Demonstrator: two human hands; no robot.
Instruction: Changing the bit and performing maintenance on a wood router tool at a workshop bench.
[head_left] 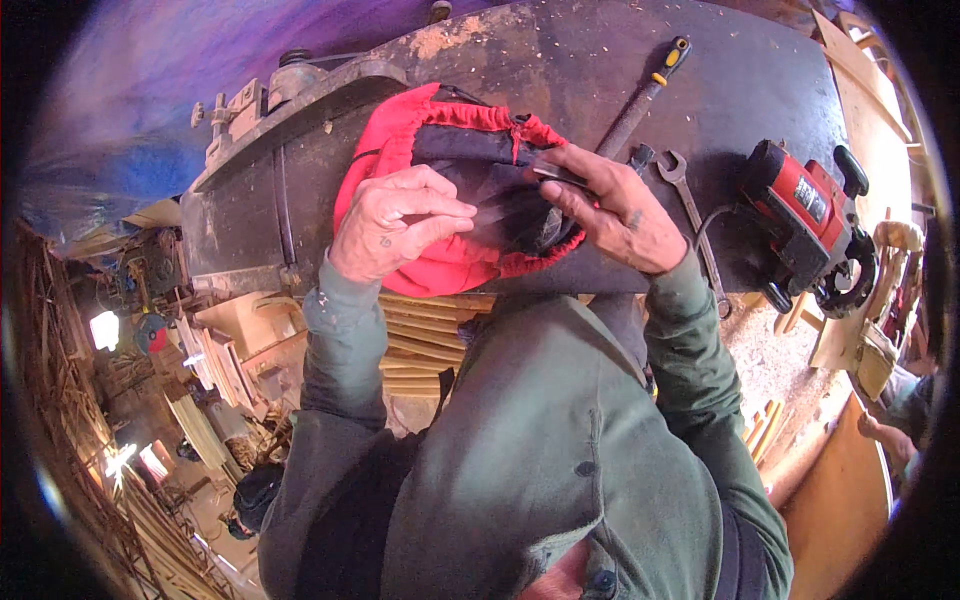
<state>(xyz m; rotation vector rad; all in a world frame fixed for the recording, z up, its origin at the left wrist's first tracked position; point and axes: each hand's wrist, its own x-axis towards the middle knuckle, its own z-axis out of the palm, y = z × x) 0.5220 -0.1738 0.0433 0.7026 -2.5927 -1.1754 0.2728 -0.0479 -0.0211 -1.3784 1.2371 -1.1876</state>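
Observation:
A red bag (400,130) with a gathered drawstring rim and a black inside lies open on the dark workbench top (740,90). Over its left side my left hand (400,222) is closed in a pinch, thumb against fingertips. Whatever is between them, if anything, is too small to make out. At the bag's right rim my right hand (625,210) grips a small dark flat piece (558,176) with a shiny edge between thumb and fingers. Its kind does not show. Part of the bag's opening is hidden behind my hands.
Right of the bag lie a file (640,100) with a yellow-and-black handle, an open-ended wrench (690,200) and a red-and-black power tool (805,205). A metal machine part (265,100) stands at the back left. Another person's hand (885,437) shows at the far right. Wooden strips (420,345) lie below the bench.

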